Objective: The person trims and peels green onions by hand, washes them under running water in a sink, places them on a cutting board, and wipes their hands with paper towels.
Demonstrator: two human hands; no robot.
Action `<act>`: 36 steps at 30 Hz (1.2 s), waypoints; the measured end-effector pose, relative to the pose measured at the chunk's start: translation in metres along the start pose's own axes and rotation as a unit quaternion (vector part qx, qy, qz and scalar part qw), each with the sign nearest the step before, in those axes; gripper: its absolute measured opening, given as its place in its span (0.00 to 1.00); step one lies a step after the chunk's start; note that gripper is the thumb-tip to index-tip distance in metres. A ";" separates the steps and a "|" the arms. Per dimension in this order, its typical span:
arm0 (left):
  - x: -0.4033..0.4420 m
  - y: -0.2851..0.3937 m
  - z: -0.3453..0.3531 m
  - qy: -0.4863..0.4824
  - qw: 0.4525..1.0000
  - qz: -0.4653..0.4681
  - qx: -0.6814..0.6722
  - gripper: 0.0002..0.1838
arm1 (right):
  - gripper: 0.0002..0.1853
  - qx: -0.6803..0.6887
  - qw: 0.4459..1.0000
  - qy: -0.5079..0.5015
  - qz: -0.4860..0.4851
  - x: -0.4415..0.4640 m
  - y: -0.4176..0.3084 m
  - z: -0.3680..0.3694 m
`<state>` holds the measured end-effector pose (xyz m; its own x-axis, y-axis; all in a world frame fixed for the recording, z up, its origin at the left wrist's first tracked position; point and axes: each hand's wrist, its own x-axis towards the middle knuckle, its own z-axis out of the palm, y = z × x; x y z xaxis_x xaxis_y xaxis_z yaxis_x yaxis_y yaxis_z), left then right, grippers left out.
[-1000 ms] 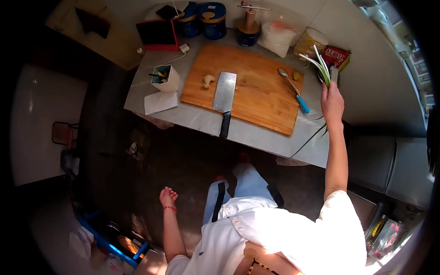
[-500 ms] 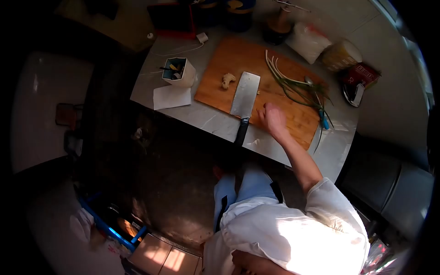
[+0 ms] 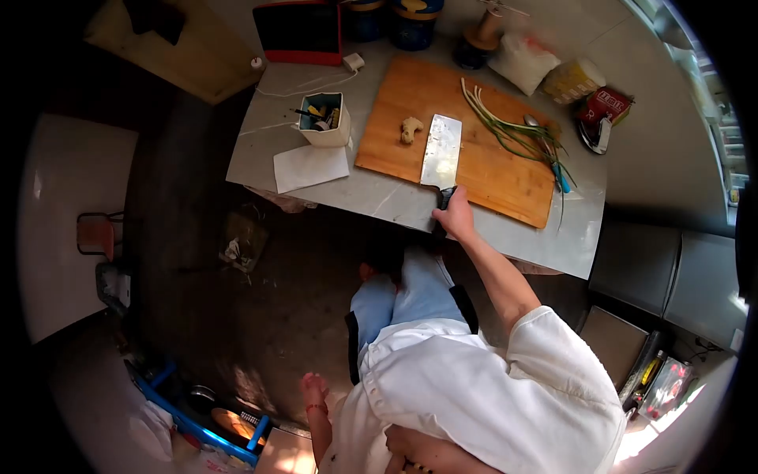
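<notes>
My right hand is closed around the black handle of a cleaver. The cleaver's broad blade lies on a wooden cutting board, with bits of food on the metal; its handle sticks out past the board's front edge. A knob of ginger lies left of the blade. To the right, long green onions lie across the board, beside a tool with a blue handle. Down by my side, away from the table, my left hand hangs with its fingers apart, holding nothing; a red bracelet is on that wrist.
On the grey table stand a white holder with small tools and a folded white cloth or paper. A red-framed screen, blue tins, a plastic bag and a red package line the back.
My right hand has moved left and down from above the board onto the cleaver's handle and closed on it. My left hand has come into view. The camera view has shifted slightly.
</notes>
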<state>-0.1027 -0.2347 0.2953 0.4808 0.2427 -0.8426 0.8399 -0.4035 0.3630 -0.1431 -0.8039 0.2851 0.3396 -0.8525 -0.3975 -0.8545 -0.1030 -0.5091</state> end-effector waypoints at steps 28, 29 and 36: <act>-0.054 0.090 0.081 0.061 0.997 0.039 0.036 0.21 | 0.10 0.030 0.810 -0.007 -0.585 0.032 -0.197 0.167; -0.055 0.085 0.079 0.063 0.997 0.033 0.034 0.21 | 0.11 0.004 0.813 0.021 -0.581 0.034 -0.201 0.178; -0.077 0.070 0.073 0.063 0.996 0.031 0.058 0.22 | 0.12 -0.170 0.819 -0.126 -0.534 0.043 -0.207 0.187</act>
<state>-0.0990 -0.3459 0.3565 0.5639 0.3196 -0.7615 0.7768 -0.5183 0.3577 0.1214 -0.7231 0.2305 0.9979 -0.0559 -0.0313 -0.0640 -0.8935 -0.4444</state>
